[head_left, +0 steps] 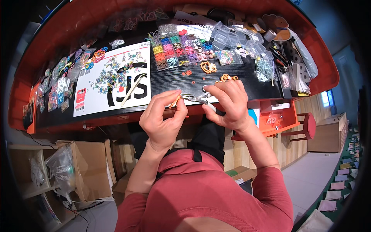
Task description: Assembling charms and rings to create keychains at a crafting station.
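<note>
My left hand (162, 118) pinches a small orange piece (174, 102) between thumb and forefinger at the desk's front edge. A pair of pliers (201, 99) with pale handles is in my right hand (230, 103). The jaws point left and reach the fingertips of my left hand; whether they grip the orange piece is too small to tell. Just beyond my hands lie an orange ring-shaped charm (208, 67), more orange pieces (225, 78) and a few small red bits (187, 72) on the black desktop.
Small coloured rings (112, 73) are scattered over a white printed sheet (87, 101), with a pale stick (133, 91) on it. Behind stand compartment boxes (167, 54) of coloured clasps. Clear boxes (228, 36) and bags (265, 67) crowd the right. A red drawer (286, 120) juts out beside a stool (309, 125).
</note>
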### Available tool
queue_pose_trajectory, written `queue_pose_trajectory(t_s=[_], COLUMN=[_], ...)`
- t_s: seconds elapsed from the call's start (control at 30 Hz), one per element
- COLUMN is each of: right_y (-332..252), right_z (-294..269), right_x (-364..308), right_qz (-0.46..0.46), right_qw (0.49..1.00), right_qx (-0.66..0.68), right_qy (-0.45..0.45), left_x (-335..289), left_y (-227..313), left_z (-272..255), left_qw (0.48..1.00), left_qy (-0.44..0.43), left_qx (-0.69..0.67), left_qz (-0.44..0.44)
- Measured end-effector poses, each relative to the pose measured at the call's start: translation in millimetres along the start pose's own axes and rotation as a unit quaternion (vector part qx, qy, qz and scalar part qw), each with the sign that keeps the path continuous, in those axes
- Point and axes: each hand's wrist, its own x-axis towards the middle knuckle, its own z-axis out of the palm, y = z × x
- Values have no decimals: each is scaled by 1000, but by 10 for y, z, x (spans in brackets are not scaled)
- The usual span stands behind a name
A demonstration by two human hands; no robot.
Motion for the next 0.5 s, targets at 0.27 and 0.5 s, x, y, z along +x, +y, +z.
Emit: queue_pose_trajectory(t_s=[0.27, 0.5], right_y=[-33, -101], right_z=[-2, 17], right_x=[3, 100], right_qz=[-4, 4], right_qw=[1000, 1000], right_qx=[-9, 23], right_qy=[-6, 19], left_x=[-57, -46], left_y=[-21, -30], left_z=[21, 33], left_qw=[999, 997], left_qy=[24, 74], left_qx=[-21, -18], left_qz=[-18, 9])
